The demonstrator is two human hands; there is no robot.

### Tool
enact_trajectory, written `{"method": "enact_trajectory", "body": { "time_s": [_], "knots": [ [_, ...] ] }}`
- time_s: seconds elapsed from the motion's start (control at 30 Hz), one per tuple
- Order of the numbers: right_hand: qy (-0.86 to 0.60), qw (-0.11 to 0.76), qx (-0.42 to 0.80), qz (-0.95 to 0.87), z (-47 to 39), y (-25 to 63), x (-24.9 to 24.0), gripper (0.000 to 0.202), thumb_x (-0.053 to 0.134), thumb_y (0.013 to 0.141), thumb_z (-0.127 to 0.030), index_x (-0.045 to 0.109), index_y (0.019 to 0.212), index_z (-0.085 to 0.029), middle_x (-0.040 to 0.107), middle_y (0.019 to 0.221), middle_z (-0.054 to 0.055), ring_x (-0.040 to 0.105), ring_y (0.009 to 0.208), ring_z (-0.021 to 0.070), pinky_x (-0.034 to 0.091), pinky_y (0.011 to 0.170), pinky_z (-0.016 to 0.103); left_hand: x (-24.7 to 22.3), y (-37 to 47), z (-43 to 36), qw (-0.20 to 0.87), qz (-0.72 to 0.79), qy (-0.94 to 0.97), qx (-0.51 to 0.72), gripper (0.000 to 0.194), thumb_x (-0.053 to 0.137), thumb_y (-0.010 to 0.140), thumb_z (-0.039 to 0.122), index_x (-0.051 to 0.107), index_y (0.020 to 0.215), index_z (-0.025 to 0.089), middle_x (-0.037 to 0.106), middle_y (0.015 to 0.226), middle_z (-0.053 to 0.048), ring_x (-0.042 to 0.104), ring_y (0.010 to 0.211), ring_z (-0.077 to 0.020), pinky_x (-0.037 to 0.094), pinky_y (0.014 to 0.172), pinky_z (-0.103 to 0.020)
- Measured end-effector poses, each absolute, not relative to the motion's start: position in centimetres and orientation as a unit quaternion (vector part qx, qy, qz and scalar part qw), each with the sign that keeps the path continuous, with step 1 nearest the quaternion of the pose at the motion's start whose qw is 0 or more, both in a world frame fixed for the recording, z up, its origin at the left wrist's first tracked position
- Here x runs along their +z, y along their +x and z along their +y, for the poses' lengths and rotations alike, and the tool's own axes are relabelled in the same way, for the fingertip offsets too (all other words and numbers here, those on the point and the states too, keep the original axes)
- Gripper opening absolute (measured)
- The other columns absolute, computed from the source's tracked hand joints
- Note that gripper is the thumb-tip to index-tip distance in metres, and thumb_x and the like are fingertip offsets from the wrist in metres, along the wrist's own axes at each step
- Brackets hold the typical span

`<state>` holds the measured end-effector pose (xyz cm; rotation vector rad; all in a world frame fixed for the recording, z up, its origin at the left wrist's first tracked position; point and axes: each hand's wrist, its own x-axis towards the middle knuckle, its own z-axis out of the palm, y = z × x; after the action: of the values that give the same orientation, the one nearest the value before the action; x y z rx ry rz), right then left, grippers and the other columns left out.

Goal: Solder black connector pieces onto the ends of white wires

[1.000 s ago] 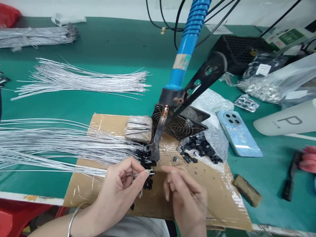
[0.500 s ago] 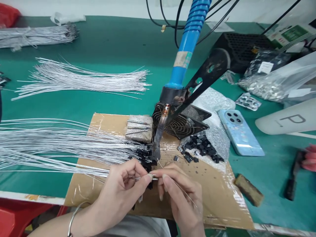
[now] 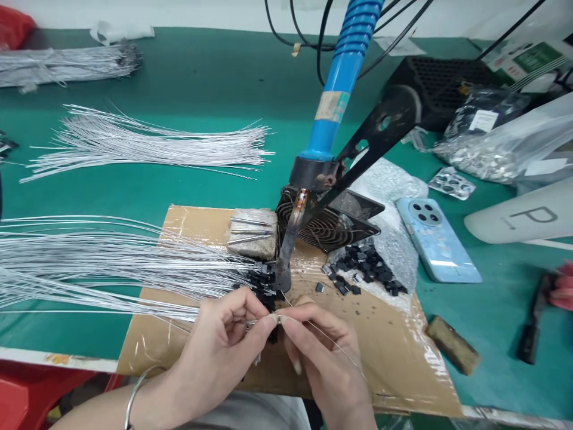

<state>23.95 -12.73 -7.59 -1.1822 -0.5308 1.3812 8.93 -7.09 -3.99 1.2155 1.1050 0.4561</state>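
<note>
My left hand [image 3: 224, 352] pinches the end of a few thin grey wires [image 3: 170, 309] between thumb and forefinger, in front of a soldering iron [image 3: 290, 239] held on a stand. Against its fingertips, my right hand [image 3: 322, 358] is closed in a pinch on something too small to make out. A fine solder-like strand [image 3: 340, 348] runs across the right hand, up toward the iron's tip. Black connector pieces [image 3: 264, 280] on wire ends lie just behind the hands, partly hidden by them. Both hands are over a cardboard sheet [image 3: 385, 352].
Wire bundles [image 3: 156, 143] lie at the left and back. A sponge block [image 3: 253, 239] with metal tips and a fan [image 3: 324, 227] stand behind the iron. At the right are small black parts [image 3: 367, 266], a phone [image 3: 439, 239], a brown block [image 3: 453, 344] and a white cup [image 3: 519, 212].
My right thumb has moved left and up, so its tip now meets my left thumb tip. The metal piece that showed between the hands is mostly covered. My left hand is nearly unmoved.
</note>
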Motion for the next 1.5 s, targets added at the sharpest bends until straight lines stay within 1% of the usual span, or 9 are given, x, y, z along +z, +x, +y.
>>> {"method": "enact_trajectory", "body": {
  "time_s": [0.13,0.27,0.53,0.7,0.83,1.0,1.2,1.3,1.5],
  "knots": [
    [-0.525,0.565,0.606,-0.195,-12.4,24.0,-6.5,0.02,0.085,0.078,-0.041,0.08,0.075,-0.021,0.055,0.066,-0.003,0.045,0.045,0.0037,0.026,0.044,0.022,-4.1,8.9,-7.0,0.646,0.492,0.551,0.193,0.031,0.058,0.094,0.043,0.057,0.075,0.018,0.048,0.062,0.002,0.037,0.057,-0.0116,0.024,0.05,-0.026],
    [-0.518,0.55,0.625,-0.195,-12.3,24.4,-6.3,0.021,0.085,0.077,-0.041,0.08,0.074,-0.021,0.055,0.066,-0.003,0.045,0.044,0.0029,0.025,0.043,0.021,-4.1,8.8,-6.9,0.635,0.493,0.566,0.182,0.033,0.057,0.095,0.043,0.058,0.074,0.018,0.047,0.064,0.002,0.034,0.058,-0.0119,0.022,0.051,-0.027],
    [-0.497,0.553,0.648,-0.165,-12.5,24.3,-6.3,0.021,0.084,0.078,-0.042,0.082,0.079,-0.022,0.052,0.067,-0.004,0.045,0.043,0.0016,0.023,0.041,0.019,-3.9,9.0,-6.8,0.647,0.489,0.549,0.201,0.031,0.058,0.094,0.042,0.057,0.075,0.018,0.045,0.059,0.004,0.033,0.055,-0.011,0.023,0.049,-0.026],
    [-0.489,0.571,0.643,-0.149,-12.7,23.9,-6.8,0.018,0.083,0.08,-0.039,0.083,0.082,-0.021,0.053,0.067,-0.003,0.043,0.042,0.0004,0.023,0.04,0.017,-4.1,9.2,-7.0,0.642,0.489,0.547,0.223,0.028,0.058,0.095,0.038,0.056,0.076,0.018,0.045,0.058,0.005,0.036,0.052,-0.01,0.025,0.048,-0.024],
    [-0.456,0.582,0.653,-0.163,-13.0,23.7,-7.9,0.014,0.08,0.085,-0.036,0.082,0.082,-0.022,0.055,0.067,-0.003,0.044,0.04,0.0006,0.025,0.038,0.014,-4.5,9.1,-7.5,0.621,0.493,0.562,0.235,0.028,0.057,0.097,0.038,0.057,0.078,0.018,0.044,0.056,0.006,0.032,0.051,-0.0094,0.023,0.047,-0.023],
    [-0.459,0.585,0.655,-0.139,-13.2,23.4,-8.4,0.007,0.079,0.087,-0.033,0.082,0.085,-0.027,0.057,0.071,-0.003,0.046,0.042,-0.0002,0.031,0.039,0.012,-4.8,9.1,-7.8,0.614,0.498,0.559,0.249,0.026,0.057,0.097,0.037,0.058,0.079,0.018,0.049,0.057,0.005,0.036,0.05,-0.0092,0.026,0.046,-0.022],
    [-0.457,0.6,0.634,-0.174,-13.4,23.3,-8.8,0.015,0.074,0.09,-0.038,0.083,0.098,-0.028,0.054,0.069,-0.003,0.05,0.044,0.0038,0.034,0.036,0.013,-4.5,9.2,-7.4,0.631,0.499,0.536,0.256,0.027,0.059,0.095,0.039,0.058,0.079,0.018,0.049,0.059,0.004,0.039,0.052,-0.0095,0.029,0.048,-0.021],
    [-0.483,0.6,0.601,-0.214,-13.6,23.3,-9.1,0.01,0.076,0.09,-0.034,0.082,0.096,-0.029,0.058,0.075,-0.003,0.053,0.043,0.0023,0.035,0.038,0.013,-4.6,9.3,-7.3,0.626,0.505,0.538,0.251,0.027,0.059,0.095,0.04,0.058,0.079,0.019,0.049,0.058,0.004,0.038,0.051,-0.0096,0.027,0.047,-0.021],
    [-0.505,0.601,0.576,-0.228,-13.7,23.2,-9.2,0.006,0.076,0.089,-0.031,0.081,0.091,-0.028,0.058,0.074,-0.004,0.055,0.042,0.0029,0.035,0.037,0.013,-4.8,9.2,-7.6,0.607,0.519,0.552,0.241,0.026,0.058,0.093,0.04,0.057,0.078,0.019,0.046,0.057,0.005,0.035,0.05,-0.0098,0.025,0.047,-0.023]
  ]
}}
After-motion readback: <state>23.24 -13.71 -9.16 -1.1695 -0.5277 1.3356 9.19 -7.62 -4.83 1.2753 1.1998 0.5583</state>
